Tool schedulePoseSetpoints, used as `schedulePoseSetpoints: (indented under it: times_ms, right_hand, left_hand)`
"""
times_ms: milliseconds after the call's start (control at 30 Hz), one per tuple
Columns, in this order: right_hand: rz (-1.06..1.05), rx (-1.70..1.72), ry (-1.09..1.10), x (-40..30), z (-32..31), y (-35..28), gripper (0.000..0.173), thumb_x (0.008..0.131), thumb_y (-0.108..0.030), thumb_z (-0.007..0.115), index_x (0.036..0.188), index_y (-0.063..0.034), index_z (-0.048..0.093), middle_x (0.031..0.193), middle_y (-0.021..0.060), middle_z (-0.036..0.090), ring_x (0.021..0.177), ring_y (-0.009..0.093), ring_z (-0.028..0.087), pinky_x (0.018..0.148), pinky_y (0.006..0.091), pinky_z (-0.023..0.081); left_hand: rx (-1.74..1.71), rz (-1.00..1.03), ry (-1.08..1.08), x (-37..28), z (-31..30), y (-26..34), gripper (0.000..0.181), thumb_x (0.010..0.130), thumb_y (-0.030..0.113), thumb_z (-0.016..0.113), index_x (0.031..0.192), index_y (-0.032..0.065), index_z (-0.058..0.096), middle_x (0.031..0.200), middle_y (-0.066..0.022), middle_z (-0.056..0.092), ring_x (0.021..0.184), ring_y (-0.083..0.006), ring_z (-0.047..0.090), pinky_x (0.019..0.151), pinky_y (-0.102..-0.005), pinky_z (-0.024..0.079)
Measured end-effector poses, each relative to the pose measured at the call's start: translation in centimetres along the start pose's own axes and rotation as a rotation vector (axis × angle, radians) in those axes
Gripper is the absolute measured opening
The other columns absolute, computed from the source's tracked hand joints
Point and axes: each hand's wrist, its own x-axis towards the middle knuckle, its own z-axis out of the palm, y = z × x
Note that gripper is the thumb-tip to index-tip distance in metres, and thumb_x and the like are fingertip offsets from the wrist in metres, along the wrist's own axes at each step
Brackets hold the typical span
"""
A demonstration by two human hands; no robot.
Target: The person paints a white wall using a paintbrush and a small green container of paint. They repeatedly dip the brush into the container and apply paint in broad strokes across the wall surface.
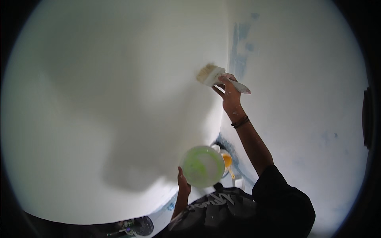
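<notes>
My right hand (230, 89) grips a wide paintbrush (210, 74) near its white ferrule. The pale bristles point up and left, against or close to the white wall (166, 59) beside the corner. My left hand (184, 183) holds a round bowl or tub (203, 166) by its left side, low in front of my chest. Green and whitish patches show on the bowl; how deep it is I cannot tell.
The adjoining wall (291, 89) on the right has blue patches along the corner. Below, partly behind the bowl, are a yellow-orange container or scoop (227, 160) and a white object (239, 182). A dark round item (144, 226) lies at the bottom left.
</notes>
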Motion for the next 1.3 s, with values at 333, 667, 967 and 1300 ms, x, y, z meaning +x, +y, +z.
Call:
schedulePoseSetpoints:
  times_ms: [333, 667, 967, 1300]
  right_hand:
    - [0.166, -0.512, -0.139, -16.1, -12.1, 6.7, 0.036, 0.086, -0.006, 0.078, 0.117, 0.005, 0.065, 0.104, 0.0137, 0.073, 0.093, 0.018, 0.072, 0.08, 0.033, 0.06]
    - [-0.354, -1.31, -0.741, -21.7, -13.1, 15.5, 0.048, 0.068, -0.007, 0.073, 0.115, -0.0148, 0.07, 0.099, 0.0055, 0.072, 0.09, 0.027, 0.068, 0.076, 0.0426, 0.057]
    - [0.052, -0.832, -0.356, -24.0, -12.3, 18.1, 0.027, 0.078, -0.01, 0.081, 0.103, -0.0056, 0.073, 0.1, 0.0066, 0.076, 0.083, 0.016, 0.073, 0.072, 0.032, 0.059]
    - [0.597, 0.051, 0.214, -22.0, -15.1, 13.7, 0.039, 0.093, -0.02, 0.074, 0.126, -0.0073, 0.06, 0.113, 0.007, 0.064, 0.099, 0.02, 0.063, 0.084, 0.0319, 0.052]
  left_hand:
    - [0.048, 0.102, 0.083, -1.8, 2.0, 1.3, 0.07, 0.106, 0.058, 0.038, 0.147, 0.0013, 0.042, 0.14, -0.0135, 0.056, 0.128, -0.0256, 0.057, 0.107, -0.0402, 0.047]
    - [-0.031, 0.123, 0.091, 1.4, -1.8, -2.5, 0.068, 0.107, 0.057, 0.035, 0.148, 0.0037, 0.041, 0.141, -0.0139, 0.055, 0.131, -0.0269, 0.054, 0.109, -0.0415, 0.045]
    - [0.046, 0.155, 0.155, 1.0, -1.6, -1.9, 0.065, 0.107, 0.055, 0.035, 0.148, 0.0046, 0.04, 0.142, -0.0127, 0.054, 0.132, -0.0256, 0.053, 0.11, -0.0394, 0.044]
    - [-0.098, 0.093, 0.025, 0.9, -0.7, -1.7, 0.068, 0.107, 0.056, 0.034, 0.152, 0.0046, 0.036, 0.151, -0.0133, 0.047, 0.139, -0.0264, 0.047, 0.116, -0.0416, 0.038]
